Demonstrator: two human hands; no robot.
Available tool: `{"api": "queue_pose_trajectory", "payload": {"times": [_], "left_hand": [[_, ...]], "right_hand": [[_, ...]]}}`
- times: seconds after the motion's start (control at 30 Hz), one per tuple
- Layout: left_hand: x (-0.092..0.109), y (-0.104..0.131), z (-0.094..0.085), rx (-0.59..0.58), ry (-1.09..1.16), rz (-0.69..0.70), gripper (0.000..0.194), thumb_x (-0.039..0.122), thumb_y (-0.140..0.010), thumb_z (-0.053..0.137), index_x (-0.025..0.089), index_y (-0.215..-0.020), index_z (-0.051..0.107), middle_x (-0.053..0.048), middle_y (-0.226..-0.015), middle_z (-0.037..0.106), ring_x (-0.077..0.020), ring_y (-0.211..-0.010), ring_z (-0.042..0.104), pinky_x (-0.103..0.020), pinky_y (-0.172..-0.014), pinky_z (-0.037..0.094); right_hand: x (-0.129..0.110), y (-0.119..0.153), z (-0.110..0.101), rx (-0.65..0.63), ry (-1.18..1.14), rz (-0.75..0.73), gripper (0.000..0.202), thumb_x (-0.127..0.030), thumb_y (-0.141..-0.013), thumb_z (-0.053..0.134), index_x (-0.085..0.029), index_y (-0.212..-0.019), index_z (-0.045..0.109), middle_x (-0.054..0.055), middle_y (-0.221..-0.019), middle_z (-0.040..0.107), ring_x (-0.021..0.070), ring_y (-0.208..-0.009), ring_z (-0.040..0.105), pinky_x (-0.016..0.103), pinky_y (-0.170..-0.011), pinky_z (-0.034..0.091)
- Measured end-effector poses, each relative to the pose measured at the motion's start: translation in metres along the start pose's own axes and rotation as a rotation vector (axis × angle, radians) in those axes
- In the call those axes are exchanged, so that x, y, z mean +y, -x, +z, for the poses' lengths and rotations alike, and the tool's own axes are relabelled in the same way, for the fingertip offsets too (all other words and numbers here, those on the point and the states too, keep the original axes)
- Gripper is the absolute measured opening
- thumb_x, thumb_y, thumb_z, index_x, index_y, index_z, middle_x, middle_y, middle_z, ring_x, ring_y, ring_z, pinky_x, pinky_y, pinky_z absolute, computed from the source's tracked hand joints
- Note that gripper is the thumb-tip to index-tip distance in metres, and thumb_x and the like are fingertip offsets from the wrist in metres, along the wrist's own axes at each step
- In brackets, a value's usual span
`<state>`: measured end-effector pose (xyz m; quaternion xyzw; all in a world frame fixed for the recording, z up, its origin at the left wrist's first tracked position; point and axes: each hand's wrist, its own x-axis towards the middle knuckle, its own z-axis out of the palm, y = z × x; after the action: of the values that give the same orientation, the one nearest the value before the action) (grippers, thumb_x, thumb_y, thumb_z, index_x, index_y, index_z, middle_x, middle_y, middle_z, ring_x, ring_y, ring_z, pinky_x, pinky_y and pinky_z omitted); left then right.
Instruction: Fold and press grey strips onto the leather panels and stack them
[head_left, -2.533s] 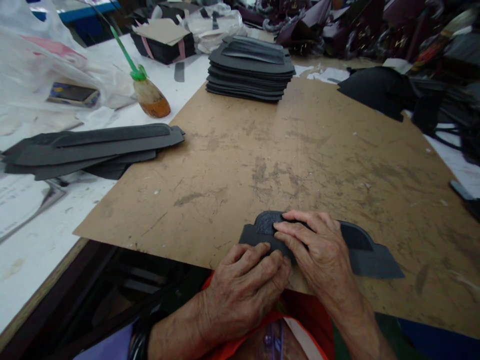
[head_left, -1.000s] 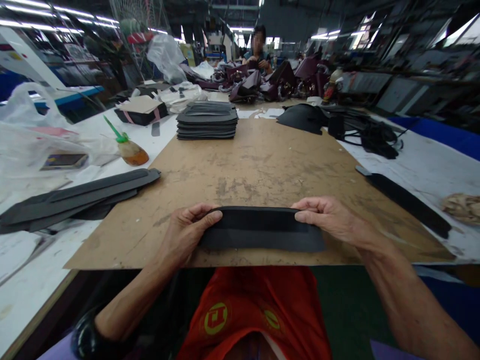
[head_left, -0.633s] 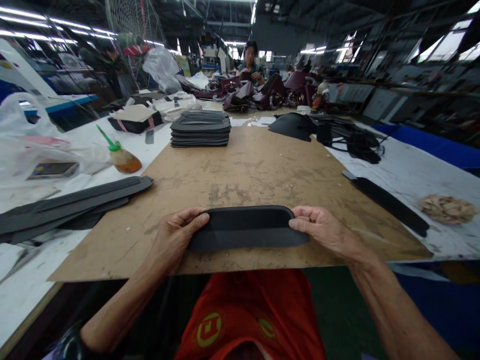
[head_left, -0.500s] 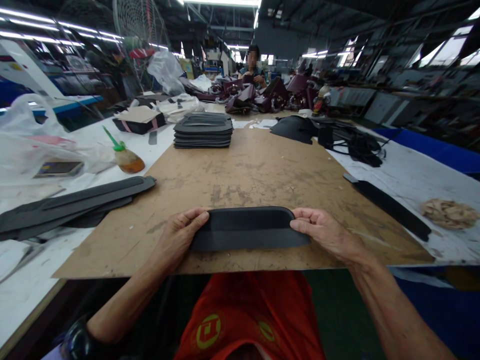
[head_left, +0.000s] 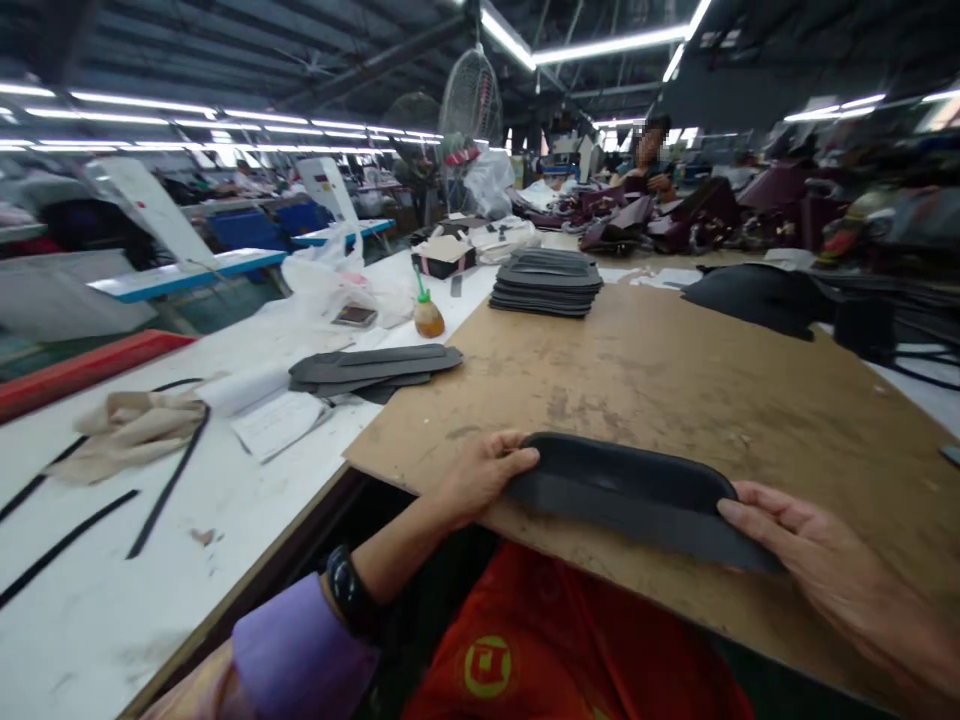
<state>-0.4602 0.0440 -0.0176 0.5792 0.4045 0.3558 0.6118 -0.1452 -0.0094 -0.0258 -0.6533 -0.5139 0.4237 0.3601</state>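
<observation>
A long dark panel [head_left: 630,495] with a rounded, raised black edge is stretched between my hands above the front edge of the brown board [head_left: 585,380]. My left hand [head_left: 484,475] pinches its left end between thumb and fingers. At the right end, my right hand [head_left: 795,530] grips it the same way, thumb on top. Beyond them a stack of dark panels [head_left: 546,283] stands at the back of the board. More grey panels [head_left: 375,368] lie in a loose pile at the board's left edge.
A bottle with a green nozzle [head_left: 428,316], plastic bags [head_left: 330,275], a beige cloth [head_left: 131,430] and black strips [head_left: 169,485] lie on the white table [head_left: 247,520]. Black material [head_left: 757,297] is at the back right. A person [head_left: 651,165] sits beyond maroon pieces [head_left: 705,210].
The view has swung to the left, bringing the cloth and black strips into sight. Both hands still hold the panel, which now slants down to the right in the view.
</observation>
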Motion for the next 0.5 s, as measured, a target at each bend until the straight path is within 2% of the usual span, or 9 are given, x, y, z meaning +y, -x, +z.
{"api": "queue_pose_trajectory", "payload": {"times": [0.1,0.23,0.33,0.4,0.5], "left_hand": [[-0.001,0.007,-0.005,0.116,-0.105,0.069,0.02,0.035,-0.076,0.062,0.015,-0.074,0.063,0.001,-0.069,0.058,-0.0123,-0.065,0.05,-0.023,-0.062,0.038],[0.003,0.018,-0.019,0.184,-0.195,0.11,0.017,0.028,-0.078,0.056,0.015,-0.082,0.066,0.0,-0.072,0.061,-0.0155,-0.069,0.054,-0.026,-0.065,0.041],[0.006,0.025,-0.035,0.192,-0.226,0.124,0.022,0.029,-0.079,0.054,0.018,-0.09,0.069,-0.003,-0.083,0.067,-0.0195,-0.079,0.059,-0.029,-0.073,0.045],[0.008,0.027,-0.051,0.207,-0.252,0.133,0.024,0.03,-0.078,0.055,0.02,-0.094,0.07,-0.003,-0.092,0.069,-0.0215,-0.088,0.061,-0.031,-0.081,0.045],[0.016,0.025,-0.087,0.295,-0.287,0.131,0.032,0.033,-0.074,0.059,0.023,-0.102,0.07,-0.002,-0.101,0.07,-0.0226,-0.096,0.06,-0.032,-0.085,0.045]], "right_hand": [[0.011,-0.012,0.006,0.023,0.072,0.011,0.032,-0.053,-0.064,0.066,-0.026,-0.081,0.073,0.004,-0.079,0.074,0.0264,-0.075,0.069,0.03,-0.06,0.057],[0.022,-0.037,0.024,0.09,0.159,-0.092,0.039,-0.052,-0.065,0.064,-0.027,-0.093,0.072,0.002,-0.097,0.074,0.0298,-0.096,0.067,0.032,-0.074,0.058],[0.01,-0.05,0.045,0.098,0.167,-0.165,0.043,-0.055,-0.062,0.064,-0.027,-0.094,0.073,0.003,-0.106,0.072,0.0326,-0.109,0.06,0.036,-0.087,0.054],[-0.005,-0.053,0.06,0.05,0.115,-0.2,0.048,-0.057,-0.062,0.063,-0.027,-0.097,0.073,0.005,-0.112,0.069,0.0335,-0.115,0.057,0.038,-0.092,0.051],[-0.025,-0.052,0.075,-0.073,-0.026,-0.21,0.058,-0.057,-0.065,0.062,-0.024,-0.113,0.067,0.009,-0.122,0.064,0.032,-0.107,0.062,0.038,-0.084,0.055]]}}
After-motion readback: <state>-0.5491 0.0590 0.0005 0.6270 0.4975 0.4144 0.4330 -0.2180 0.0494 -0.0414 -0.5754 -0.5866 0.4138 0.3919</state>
